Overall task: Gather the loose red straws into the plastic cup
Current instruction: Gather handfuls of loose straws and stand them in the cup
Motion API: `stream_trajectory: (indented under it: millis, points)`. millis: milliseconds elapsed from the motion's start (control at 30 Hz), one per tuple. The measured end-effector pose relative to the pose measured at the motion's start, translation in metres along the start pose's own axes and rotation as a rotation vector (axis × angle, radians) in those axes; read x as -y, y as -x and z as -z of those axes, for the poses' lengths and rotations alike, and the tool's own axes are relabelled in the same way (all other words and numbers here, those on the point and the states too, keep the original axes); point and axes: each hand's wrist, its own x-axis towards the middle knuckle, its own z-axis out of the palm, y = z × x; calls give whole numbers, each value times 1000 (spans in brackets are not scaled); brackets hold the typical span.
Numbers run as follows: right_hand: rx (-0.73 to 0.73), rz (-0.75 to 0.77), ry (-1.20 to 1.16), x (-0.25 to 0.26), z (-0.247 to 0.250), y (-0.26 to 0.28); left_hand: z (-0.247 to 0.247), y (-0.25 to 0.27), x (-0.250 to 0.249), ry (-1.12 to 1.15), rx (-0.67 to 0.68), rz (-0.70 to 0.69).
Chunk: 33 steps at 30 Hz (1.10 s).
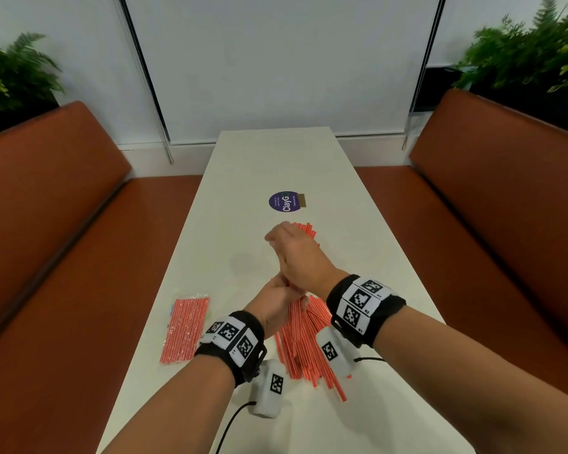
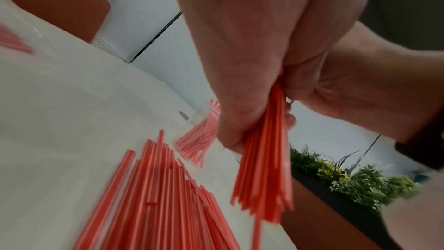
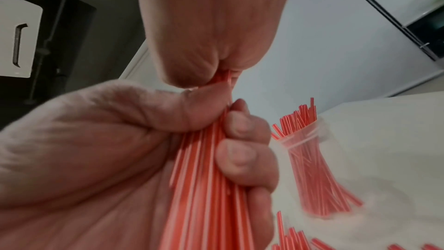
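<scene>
- the white table is long and narrow and runs away from the person to a pale wall with dark vertical frames.
- orange-brown benches line both long sides of the table, with green fern plants in dark planters behind their backs.
- a round purple sticker lies on the table top, beyond the hands.
- the left hand is curled round a bundle of red straws; in the right wrist view its thumb and fingers close on the bundle from opposite sides.
- the right hand is closed on the same bundle just above the left hand, with its knuckles toward the sticker.
- the held bundle hangs with its lower ends above the table, free of the surface.
- the plastic cup stands on the table beyond the hands, on the sticker side; it is clear and packed with red straws whose tips fan out above its rim.
- a heap of loose red straws lies flat on the table, under and between the wrists.
- a sealed clear packet of red straws lies flat on the table, left of the heap, near the table's left edge.
- both wrists wear black bands with black-and-white square markers.
</scene>
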Motion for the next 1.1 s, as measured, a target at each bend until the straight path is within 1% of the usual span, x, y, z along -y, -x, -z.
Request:
stream_trajectory:
  millis: [67, 100, 167, 200, 233, 300, 333, 367, 400, 433, 467, 500, 533, 567, 633, 667, 700, 800, 900, 933, 1033, 1100]
  points:
    - [60, 61, 49, -3, 1, 5, 5, 0, 2, -26, 5, -2]
    - [69, 53, 49, -4, 3, 7, 8, 0, 1, -46, 5, -3]
    - [16, -29, 25, -6, 5, 9, 9, 2, -4, -104, 10, -19]
    - [16, -82, -5, -6, 5, 10, 9, 2, -6, -121, 12, -27]
    - [62, -114, -51, -5, 4, 12, 8, 1, -7, -130, 8, -38]
    - [200, -102, -165, -2, 2, 17, 6, 0, -10, -156, -33, -86]
    - [229, -94, -225, -2, 4, 18, 6, 0, -11, -186, -57, -110]
    - [208, -103, -275, -4, 7, 19, 7, -1, -12, -219, -68, -129]
    - [131, -141, -306, -10, 9, 18, 7, -2, -15, -243, -81, -145]
    - [12, -202, -307, -19, 10, 16, 7, -2, -20, -254, -105, -157]
    - [-106, -283, -285, -29, 9, 15, 7, -2, -25, -247, -140, -170]
    - [-179, -378, -252, -40, 8, 15, 9, -5, -28, -230, -176, -184]
    - [-188, -478, -228, -50, 6, 15, 10, -7, -32, -223, -205, -202]
    - [-126, -579, -234, -57, 4, 16, 11, -10, -36, -229, -229, -219]
    - [80, -737, -340, -66, -1, 19, 15, -17, -40, -236, -275, -244]
    - [141, -781, -404, -71, -7, 20, 17, -21, -43, -221, -292, -255]
    - [163, -806, -459, -74, -11, 19, 18, -24, -46, -192, -311, -265]
    - [115, -791, -555, -80, -24, 12, 18, -33, -55, -68, -353, -321]
    - [149, -777, -626, -80, -33, 5, 15, -42, -62, -3, -378, -364]
    - [140, -766, -632, -81, -34, 5, 14, -43, -64, 0, -381, -384]
    - [77, -671, -599, -81, -34, 11, 12, -47, -67, 3, -394, -437]
    - [78, -617, -576, -81, -33, 17, 11, -48, -68, 5, -393, -462]
